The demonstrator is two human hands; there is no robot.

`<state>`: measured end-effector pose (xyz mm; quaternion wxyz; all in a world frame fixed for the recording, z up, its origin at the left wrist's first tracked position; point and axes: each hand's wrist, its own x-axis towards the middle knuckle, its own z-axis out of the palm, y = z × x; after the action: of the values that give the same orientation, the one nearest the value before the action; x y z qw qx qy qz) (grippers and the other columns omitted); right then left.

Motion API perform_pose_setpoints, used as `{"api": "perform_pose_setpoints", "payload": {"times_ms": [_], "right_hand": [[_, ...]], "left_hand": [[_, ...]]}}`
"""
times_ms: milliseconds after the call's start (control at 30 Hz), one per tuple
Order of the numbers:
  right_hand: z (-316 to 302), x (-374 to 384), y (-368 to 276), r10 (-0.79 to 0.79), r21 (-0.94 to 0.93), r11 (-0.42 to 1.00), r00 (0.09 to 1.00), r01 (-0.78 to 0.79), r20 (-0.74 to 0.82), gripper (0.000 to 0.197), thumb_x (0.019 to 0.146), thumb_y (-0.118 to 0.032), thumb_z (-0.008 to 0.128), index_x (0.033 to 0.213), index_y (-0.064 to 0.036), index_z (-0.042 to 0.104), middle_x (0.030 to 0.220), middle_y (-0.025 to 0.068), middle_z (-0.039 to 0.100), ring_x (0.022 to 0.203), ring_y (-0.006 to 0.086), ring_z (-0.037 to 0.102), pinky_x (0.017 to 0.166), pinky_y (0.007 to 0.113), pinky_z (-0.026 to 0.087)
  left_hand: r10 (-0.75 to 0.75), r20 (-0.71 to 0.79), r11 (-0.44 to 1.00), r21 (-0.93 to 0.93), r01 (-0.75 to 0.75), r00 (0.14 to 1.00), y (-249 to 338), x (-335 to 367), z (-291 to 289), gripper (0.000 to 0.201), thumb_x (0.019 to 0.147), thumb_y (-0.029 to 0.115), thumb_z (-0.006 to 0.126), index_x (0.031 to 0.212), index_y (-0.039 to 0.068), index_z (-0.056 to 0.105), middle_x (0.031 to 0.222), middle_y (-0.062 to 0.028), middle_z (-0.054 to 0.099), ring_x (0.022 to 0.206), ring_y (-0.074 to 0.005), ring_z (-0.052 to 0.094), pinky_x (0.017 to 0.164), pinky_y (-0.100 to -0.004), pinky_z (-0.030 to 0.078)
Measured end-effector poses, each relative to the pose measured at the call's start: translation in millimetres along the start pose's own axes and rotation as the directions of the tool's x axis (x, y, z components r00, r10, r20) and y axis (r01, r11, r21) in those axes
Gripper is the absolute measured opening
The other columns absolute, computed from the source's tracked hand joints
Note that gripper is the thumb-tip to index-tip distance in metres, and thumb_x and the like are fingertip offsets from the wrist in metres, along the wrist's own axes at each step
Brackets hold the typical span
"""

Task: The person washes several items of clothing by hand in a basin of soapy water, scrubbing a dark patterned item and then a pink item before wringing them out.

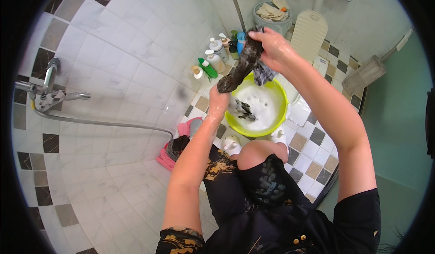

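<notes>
Both my hands hold a wet, dark garment (247, 63), drawn out slantwise between them above a yellow-green basin (284, 111). My left hand (217, 103) is closed round its lower end, near the basin's left rim. Farther off and to the right, my right hand (273, 48) grips the upper end, with the thumb on top. A grey, soapy part of the cloth hangs below the right hand. White suds (263, 101) fill much of the basin, and a dark bit of fabric (245, 111) pokes through them. I cannot tell which kind of garment it is.
Several bottles, among them a green one (208, 68), stand along the left wall. A lidless bin (273, 22) and a pale slatted board (309, 34) are at the back. Pink and dark cloths (174, 147) lie left of my knees. A shower hose (113, 123) hangs from the tap (50, 98).
</notes>
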<state>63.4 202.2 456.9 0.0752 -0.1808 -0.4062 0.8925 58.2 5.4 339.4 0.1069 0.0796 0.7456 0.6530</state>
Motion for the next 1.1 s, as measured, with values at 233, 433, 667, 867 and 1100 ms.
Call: {"api": "perform_pose_setpoints", "payload": {"times_ms": [233,433,667,867,1100], "right_hand": [[-86.6,4.4,41.5,0.167,-0.863,0.501,0.971,0.064,0.169,0.083,0.075,-0.031,0.075,0.14,-0.0016,0.031,0.124,0.0185,0.048,0.11,0.0275,0.052,0.094,0.039,0.045],[-70.9,-24.8,71.9,0.012,-0.653,0.532,0.766,0.539,0.642,0.099,0.063,-0.022,0.082,0.143,-0.0082,0.024,0.137,0.016,0.041,0.125,0.0267,0.042,0.104,0.036,0.035],[-66.8,-26.7,116.1,-0.243,-0.535,0.671,0.834,0.513,0.495,0.086,0.064,-0.014,0.079,0.136,-0.0076,0.032,0.121,0.0125,0.052,0.111,0.0212,0.052,0.095,0.034,0.042],[-38.3,-38.9,100.6,-0.23,-0.443,0.766,0.843,0.465,0.486,0.036,0.074,-0.012,0.066,0.108,-0.0048,0.056,0.093,0.0056,0.063,0.086,0.0155,0.058,0.078,0.031,0.048],[-6.7,-43.6,51.6,-0.079,-0.525,0.807,0.931,0.27,0.356,0.031,0.077,-0.019,0.064,0.102,-0.004,0.056,0.091,0.0055,0.06,0.085,0.0153,0.054,0.078,0.032,0.046]], "left_hand": [[0.128,0.09,0.992,0.004,-0.129,0.988,60.4,6.8,5.2,0.036,0.073,-0.007,0.05,0.107,0.0,0.052,0.092,-0.0053,0.059,0.08,-0.0137,0.056,0.073,-0.0253,0.045],[0.131,0.145,0.991,-0.002,-0.132,0.981,50.3,1.9,35.4,0.042,0.069,-0.005,0.055,0.11,0.002,0.048,0.09,-0.0047,0.057,0.081,-0.0121,0.055,0.068,-0.025,0.046],[0.157,0.2,0.987,-0.007,-0.158,0.967,60.9,-15.1,36.8,0.042,0.068,-0.003,0.053,0.109,0.002,0.05,0.095,-0.0061,0.057,0.086,-0.0151,0.056,0.078,-0.0266,0.046],[0.31,0.185,0.95,-0.09,-0.298,0.932,61.5,-20.1,13.6,0.046,0.072,0.002,0.059,0.117,0.003,0.05,0.113,-0.0073,0.052,0.105,-0.0148,0.051,0.091,-0.029,0.042],[0.332,0.224,0.875,-0.436,-0.21,0.916,77.5,-20.1,9.9,0.068,0.091,0.041,0.055,0.143,0.005,0.028,0.143,-0.0097,0.033,0.128,-0.0223,0.034,0.108,-0.0338,0.024]]}}
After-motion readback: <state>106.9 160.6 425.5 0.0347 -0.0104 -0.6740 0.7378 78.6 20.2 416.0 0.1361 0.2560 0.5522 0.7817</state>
